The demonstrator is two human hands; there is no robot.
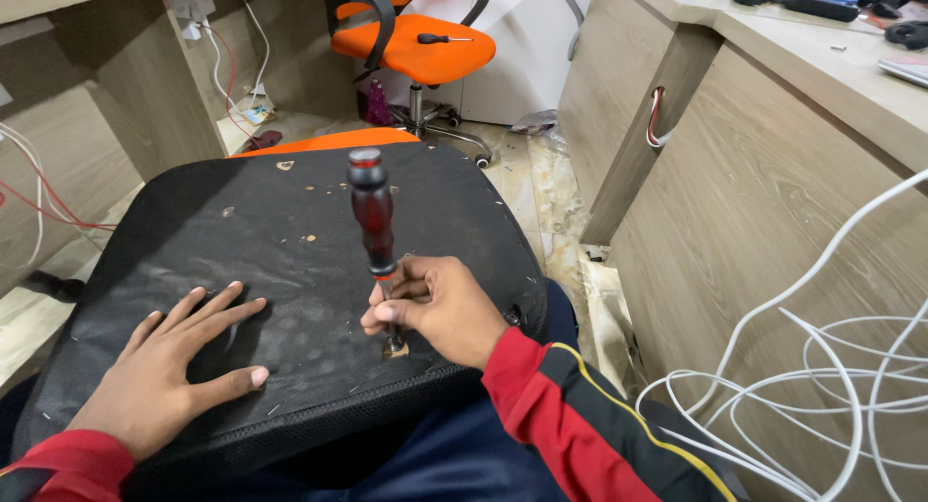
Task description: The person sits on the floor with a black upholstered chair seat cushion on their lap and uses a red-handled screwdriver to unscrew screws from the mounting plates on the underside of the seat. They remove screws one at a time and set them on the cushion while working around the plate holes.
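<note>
Far left: red and white wires [39,207] run along a wooden desk panel [145,86], w/ a wall socket [193,1] up top.

Left hand [174,362] lies flat, palm down, fingers spread, on the black underside of a chair seat [290,241] resting across the person's lap. It grips nothing, just presses on the fabric. Red sleeve at the wrist.

Middle: a screwdriver [372,217] w/ dark red handle and black cap stands nearly upright, tip down near the front edge of the seat underside, at a small tan patch [394,348]. Right hand [440,309] is just right of it, fingers pinched round the lower shaft below the handle, thumb and forefinger closed on it. Sleeve is red w/ black band and yellow stripe. A few bare screw holes [307,239] dot the black fabric further up, apart from both hands.

Behind the seat: an orange office chair [425,43] on a wheeled base, a second small screwdriver [443,39] lying on its cushion. Tiled floor [541,188] beyond.

Right: a wooden desk [773,173] w/ a cable looped at its side panel; white cables [822,386] tangled in loops at lower right. Desk top holds dark items, too small to tell.
</note>
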